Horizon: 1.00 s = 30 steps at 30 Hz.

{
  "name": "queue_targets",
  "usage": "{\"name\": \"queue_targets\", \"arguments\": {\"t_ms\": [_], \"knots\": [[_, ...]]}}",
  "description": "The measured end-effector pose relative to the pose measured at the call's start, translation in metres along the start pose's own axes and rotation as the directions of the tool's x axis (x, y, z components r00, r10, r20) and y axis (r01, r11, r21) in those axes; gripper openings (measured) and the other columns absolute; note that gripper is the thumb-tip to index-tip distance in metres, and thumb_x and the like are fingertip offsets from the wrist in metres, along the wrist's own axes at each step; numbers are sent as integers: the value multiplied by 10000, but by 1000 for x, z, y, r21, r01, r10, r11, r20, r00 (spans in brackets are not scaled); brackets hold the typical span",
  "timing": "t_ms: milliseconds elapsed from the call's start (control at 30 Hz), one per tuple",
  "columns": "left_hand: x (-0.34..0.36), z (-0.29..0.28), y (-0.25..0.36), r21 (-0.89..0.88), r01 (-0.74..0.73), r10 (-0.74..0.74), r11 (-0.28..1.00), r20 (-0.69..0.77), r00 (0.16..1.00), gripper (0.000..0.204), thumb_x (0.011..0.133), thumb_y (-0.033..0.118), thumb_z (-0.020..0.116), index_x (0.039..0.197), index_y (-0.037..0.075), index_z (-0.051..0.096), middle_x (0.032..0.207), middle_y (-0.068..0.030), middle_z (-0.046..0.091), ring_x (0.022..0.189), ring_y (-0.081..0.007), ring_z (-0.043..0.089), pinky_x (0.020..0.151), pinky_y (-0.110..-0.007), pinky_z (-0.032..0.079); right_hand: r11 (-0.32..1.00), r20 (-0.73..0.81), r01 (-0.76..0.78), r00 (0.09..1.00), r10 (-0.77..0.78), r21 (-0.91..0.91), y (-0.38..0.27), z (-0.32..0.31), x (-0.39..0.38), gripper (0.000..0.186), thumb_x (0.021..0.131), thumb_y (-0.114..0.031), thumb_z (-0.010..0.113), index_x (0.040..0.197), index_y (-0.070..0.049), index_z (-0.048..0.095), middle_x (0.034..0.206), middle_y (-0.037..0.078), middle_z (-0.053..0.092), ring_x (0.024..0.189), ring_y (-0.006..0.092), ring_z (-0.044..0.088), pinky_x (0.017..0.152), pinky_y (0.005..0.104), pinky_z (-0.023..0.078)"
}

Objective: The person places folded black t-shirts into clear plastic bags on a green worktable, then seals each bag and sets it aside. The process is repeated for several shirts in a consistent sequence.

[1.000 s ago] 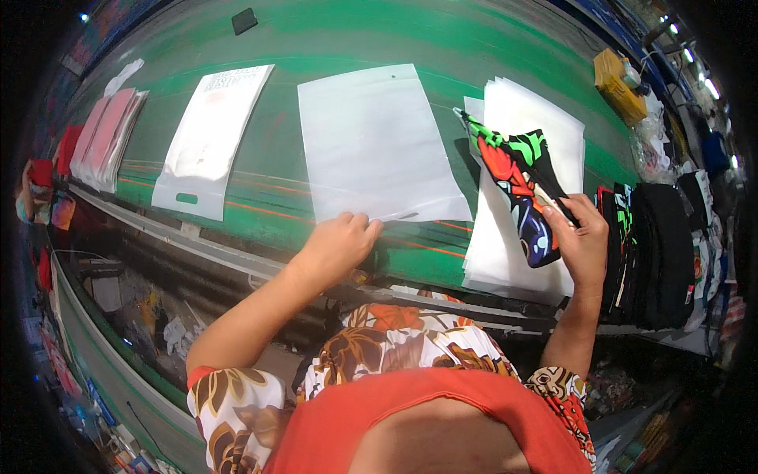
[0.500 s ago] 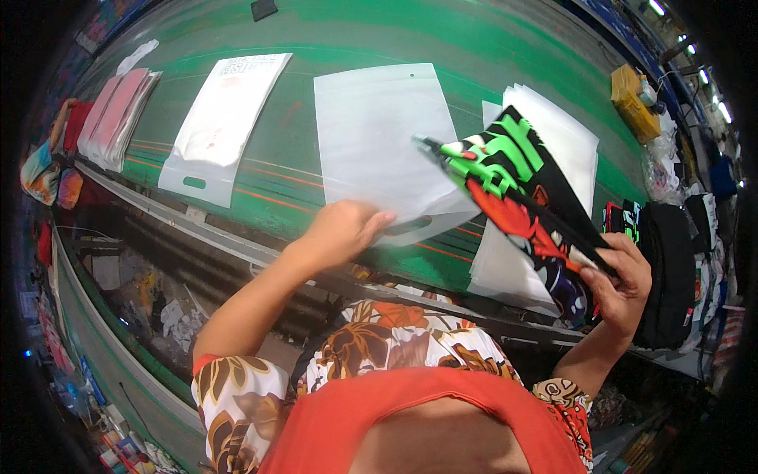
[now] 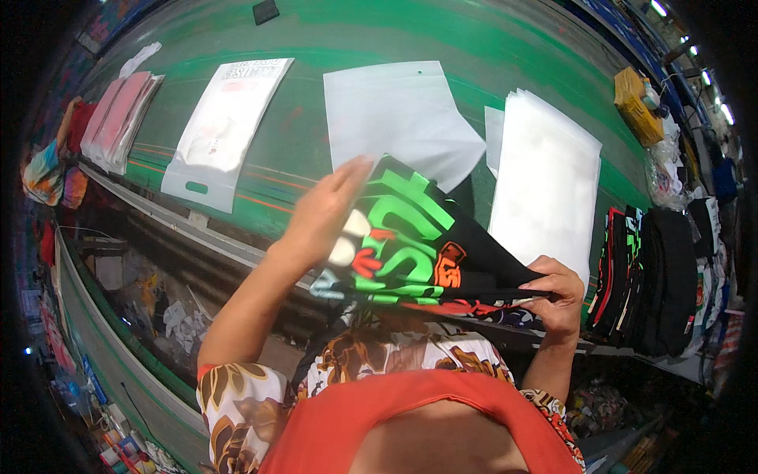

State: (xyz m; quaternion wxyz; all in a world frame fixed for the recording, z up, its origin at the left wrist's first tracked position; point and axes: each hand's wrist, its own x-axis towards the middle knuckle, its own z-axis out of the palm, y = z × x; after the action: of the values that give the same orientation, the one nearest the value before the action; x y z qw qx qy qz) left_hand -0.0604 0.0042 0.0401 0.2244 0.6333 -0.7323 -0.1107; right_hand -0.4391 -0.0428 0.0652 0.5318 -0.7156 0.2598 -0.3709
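Open green tabletop (image 3: pixel 304 110) between left bag (image 3: pixel 225 126) and middle bag (image 3: pixel 387 103), rightward blocked — white stack (image 3: pixel 545 182), black garments (image 3: pixel 665 276)

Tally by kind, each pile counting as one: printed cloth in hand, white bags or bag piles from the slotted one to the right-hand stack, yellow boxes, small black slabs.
Printed cloth, in the right hand: 1
White bags or piles (slotted bag, middle bag, right-hand stack): 3
Yellow box: 1
Small black slab: 1
Total: 6
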Motion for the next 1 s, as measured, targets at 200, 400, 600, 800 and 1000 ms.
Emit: {"name": "queue_targets", "arguments": {"t_ms": [200,400,600,800,1000], "knots": [[8,-10,3,-132,-26,27,991,2,1000,905,653,-144,641,1485,96,378,1524,-137,397,1327,-371,469,1016,-398,481,991,-48,-64,997,59,-121,-5,-9,-5,250,677,-10,827,909,28,739,922,140,692,816,191,644,702,283,493],[11,-5,22,-104,-150,147,983,-33,989,883,667,-184,547,1481,129,406,1461,-152,478,1180,-383,579,930,-423,531,910,-200,-50,979,-37,-411,-7,-5,-2,284,683,89,766,956,19,725,957,129,678,829,190,636,714,271,486],[14,-2,30,10,-91,91,996,-5,996,799,705,-133,536,1452,132,439,1445,-151,493,1070,-388,635,818,-435,564,813,-256,-6,951,-176,-582,-7,11,6,305,695,102,763,979,-3,724,963,127,686,834,220,638,705,291,492],[32,14,52,114,-152,168,982,-149,975,732,733,-56,583,1439,22,407,1514,-128,414,854,-356,656,670,-446,563,734,-177,72,950,-257,-676,-11,35,25,358,624,82,761,967,-11,724,930,143,684,782,271,626,672,335,501],[51,10,74,24,-169,171,985,-96,981,735,790,-16,569,1485,21,332,1586,-118,299,843,-333,651,658,-426,564,646,-129,170,913,-388,-744,-6,62,56,344,650,97,752,979,5,714,931,150,678,753,288,616,640,350,485]]}}
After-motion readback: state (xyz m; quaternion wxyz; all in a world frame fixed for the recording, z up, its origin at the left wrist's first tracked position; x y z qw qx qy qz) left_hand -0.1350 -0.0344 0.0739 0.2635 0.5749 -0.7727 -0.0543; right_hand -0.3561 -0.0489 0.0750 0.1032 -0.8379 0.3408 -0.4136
